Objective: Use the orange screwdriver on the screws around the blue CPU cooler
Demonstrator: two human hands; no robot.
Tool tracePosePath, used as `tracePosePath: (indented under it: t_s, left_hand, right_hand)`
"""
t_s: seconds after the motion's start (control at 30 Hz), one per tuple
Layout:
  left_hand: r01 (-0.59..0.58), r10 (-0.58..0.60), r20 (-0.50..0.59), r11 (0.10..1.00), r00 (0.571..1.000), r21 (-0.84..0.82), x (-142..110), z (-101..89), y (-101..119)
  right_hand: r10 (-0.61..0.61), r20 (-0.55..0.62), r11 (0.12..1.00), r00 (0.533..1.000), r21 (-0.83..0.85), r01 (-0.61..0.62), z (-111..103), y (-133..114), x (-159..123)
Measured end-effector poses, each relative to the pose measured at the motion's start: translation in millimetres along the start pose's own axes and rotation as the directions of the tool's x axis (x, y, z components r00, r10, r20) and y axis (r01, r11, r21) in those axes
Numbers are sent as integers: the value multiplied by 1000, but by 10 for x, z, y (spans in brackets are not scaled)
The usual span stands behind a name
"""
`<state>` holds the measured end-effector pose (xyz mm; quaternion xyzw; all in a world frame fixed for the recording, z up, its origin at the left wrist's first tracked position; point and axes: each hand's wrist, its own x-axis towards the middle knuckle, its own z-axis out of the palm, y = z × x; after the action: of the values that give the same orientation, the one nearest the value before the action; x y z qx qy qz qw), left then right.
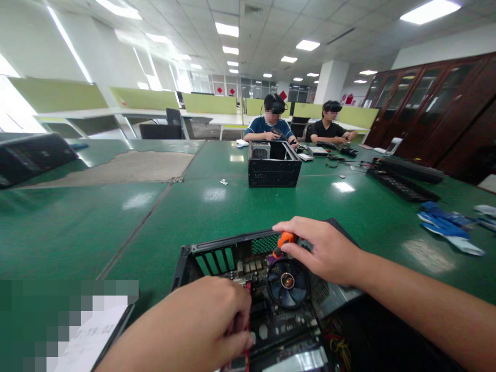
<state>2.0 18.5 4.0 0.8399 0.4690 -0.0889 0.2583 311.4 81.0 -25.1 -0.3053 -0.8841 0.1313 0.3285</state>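
Note:
An open computer case (225, 242) lies in front of me with its motherboard showing. Its round black cooling fan (287, 280) has a gold-coloured hub. Above the fan, my right hand (323, 250) is closed on the orange and black handle of a screwdriver (285, 239); its tip is not visible. My left hand (211, 315) reaches into the case, fingers curled against a red expansion card (247, 356). The hand covers much of that card, so the exact grip is partly hidden. Coloured cables (338, 345) hang at the case's lower right.
Another computer case (275, 173) stands farther back on the green table (163, 217). Two people sit beyond it, handling parts. Blue and white gloves (449, 225) and black panels (403, 178) lie on the right. A dark case (34, 155) is at far left.

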Motion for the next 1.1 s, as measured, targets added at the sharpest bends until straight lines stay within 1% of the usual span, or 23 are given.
tracePosePath:
  t_s: [0.13, 0.33, 0.43, 0.57, 0.7, 0.9, 1.1]
  left_hand:
    - [-9, 9, -12, 1000, 1000, 0, -7, -5, 11]
    - [-21, 20, -17, 1000, 1000, -11, -11, -4, 9]
    - [-27, 27, -37, 1000, 999, 9, 5, 2, 2]
    - [3, -2, -8, 1000, 1000, 14, 20, -11, 17]
    - [24, -24, 13, 1000, 1000, 17, 8, -33, 42]
    - [41, -41, 36, 999, 999, 11, 10, -49, 61]
    - [33, -33, 21, 999, 999, -3, -1, -38, 57]
  right_hand:
    - [-42, 54, 998, 998, 38, 40, 7, -13, -13]
    - [-119, -7, 975, 993, 190, 118, -82, -103, -38]
    - [-175, 40, 956, 984, 246, 160, -111, -137, -56]
    - [-191, 84, 955, 978, 244, 166, -104, -144, -66]
    - [-207, 81, 956, 975, 230, 184, -90, -148, -58]
    - [-272, 96, 945, 958, 215, 247, -93, -180, -56]
    - [-295, 75, 936, 953, 223, 273, -90, -197, -50]
